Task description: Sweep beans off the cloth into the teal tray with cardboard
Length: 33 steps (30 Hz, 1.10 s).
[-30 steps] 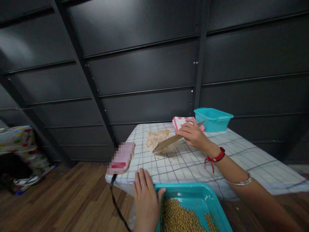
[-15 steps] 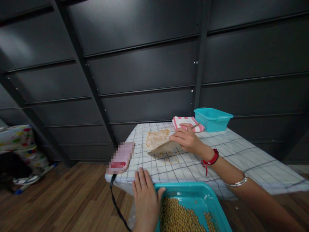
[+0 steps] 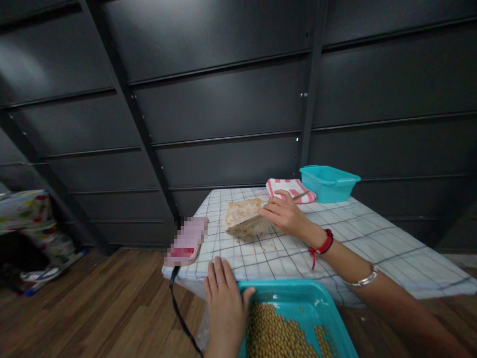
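Note:
My right hand (image 3: 285, 214) is closed on a thin flat thing (image 3: 248, 226) with a straight brown edge, held tilted over the cloth. Its exact kind is unclear, and my fingers hide its middle. Just behind it lies a pale, roughly square patch strewn with yellow bits (image 3: 240, 211). A few loose bits are scattered on the cloth in front. My left hand (image 3: 225, 306) rests, fingers stretched out, at the left rim of a teal tray (image 3: 298, 286). Yellowish-brown beans, looking like soybeans (image 3: 278, 333), cover much of the tray's bottom.
The table wears a white checked cloth (image 3: 372, 243). At its back stand a folded pink-and-white striped towel (image 3: 290, 188) and a teal basin (image 3: 330, 185). A pink phone-like thing (image 3: 188, 238), partly pixelated, lies at the left edge with a black strap (image 3: 177, 308) hanging down.
My right hand and the flat thing have shifted slightly to the left and up. The left hand stays at the tray's rim.

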Available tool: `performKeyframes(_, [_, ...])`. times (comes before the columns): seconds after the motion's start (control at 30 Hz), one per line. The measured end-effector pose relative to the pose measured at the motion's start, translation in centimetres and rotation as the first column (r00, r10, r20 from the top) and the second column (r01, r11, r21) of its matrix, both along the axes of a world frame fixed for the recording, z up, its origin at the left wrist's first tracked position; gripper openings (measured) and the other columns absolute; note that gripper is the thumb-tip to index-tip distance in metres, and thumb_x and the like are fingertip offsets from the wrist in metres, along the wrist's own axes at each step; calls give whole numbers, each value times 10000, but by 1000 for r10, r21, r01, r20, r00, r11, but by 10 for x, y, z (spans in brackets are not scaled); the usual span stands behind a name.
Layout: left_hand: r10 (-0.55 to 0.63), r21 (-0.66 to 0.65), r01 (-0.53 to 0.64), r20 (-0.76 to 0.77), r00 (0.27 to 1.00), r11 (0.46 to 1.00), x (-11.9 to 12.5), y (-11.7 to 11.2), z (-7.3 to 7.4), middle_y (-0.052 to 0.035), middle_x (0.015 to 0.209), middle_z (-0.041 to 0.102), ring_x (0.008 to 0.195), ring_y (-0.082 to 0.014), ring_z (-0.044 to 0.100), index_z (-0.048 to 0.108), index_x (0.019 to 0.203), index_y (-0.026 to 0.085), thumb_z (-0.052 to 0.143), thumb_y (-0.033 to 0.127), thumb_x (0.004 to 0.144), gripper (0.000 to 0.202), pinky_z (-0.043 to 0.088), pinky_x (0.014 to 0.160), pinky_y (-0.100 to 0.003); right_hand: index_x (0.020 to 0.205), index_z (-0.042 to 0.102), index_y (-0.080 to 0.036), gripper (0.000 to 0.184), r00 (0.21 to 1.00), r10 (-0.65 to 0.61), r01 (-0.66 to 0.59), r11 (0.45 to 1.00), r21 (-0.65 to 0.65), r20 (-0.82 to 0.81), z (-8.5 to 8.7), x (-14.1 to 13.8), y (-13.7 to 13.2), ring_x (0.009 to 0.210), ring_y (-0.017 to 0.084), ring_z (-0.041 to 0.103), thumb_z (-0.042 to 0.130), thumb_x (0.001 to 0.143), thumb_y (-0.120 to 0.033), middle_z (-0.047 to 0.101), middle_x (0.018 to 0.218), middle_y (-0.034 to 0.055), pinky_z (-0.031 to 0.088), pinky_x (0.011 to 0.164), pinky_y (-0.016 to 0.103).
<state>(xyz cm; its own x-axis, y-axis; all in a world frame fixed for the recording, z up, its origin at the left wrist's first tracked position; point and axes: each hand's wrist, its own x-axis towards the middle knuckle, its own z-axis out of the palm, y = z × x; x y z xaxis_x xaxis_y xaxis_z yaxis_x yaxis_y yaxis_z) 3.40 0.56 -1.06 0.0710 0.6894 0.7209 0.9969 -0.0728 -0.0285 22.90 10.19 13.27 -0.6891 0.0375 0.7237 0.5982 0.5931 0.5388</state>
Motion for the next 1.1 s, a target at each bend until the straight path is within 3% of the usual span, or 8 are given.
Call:
performKeyframes(0.23, [11,-38,-10,26,1000,999,-2,0,-1,-248,1274,411,1216,-371,293,360,1253,20,368,490,794,657,340,907,-540,900,563,-212,252,994,6,0,998,-60,112,9,8,-12,769,132,468,376,824,-63,608,746,-13,284,883,373])
performKeyframes(0.5, [21,-12,-21,0,1000,1000,-2,-4,4,-243,1244,444,1191,-372,333,446,1176,8,423,471,778,610,373,887,-517,870,565,-234,291,989,-22,30,998,-53,143,22,19,-29,723,131,478,345,820,-50,616,734,-20,302,862,374])
performKeyframes(0.77, [32,-1,-32,0,999,999,-3,-4,4,-241,1239,453,1183,-366,348,451,1170,5,415,495,776,629,367,898,-517,880,566,-227,255,999,-6,7,1000,-29,50,16,19,-40,729,146,478,383,812,-62,624,726,-14,308,846,387])
performKeyframes(1.1, [44,10,-44,-40,998,999,-5,-4,6,-246,1233,461,1158,-373,384,459,1157,-11,469,484,753,640,396,881,-496,922,538,-205,282,996,85,-82,991,-102,25,13,29,-46,726,149,481,385,768,-25,623,728,-7,332,822,390])
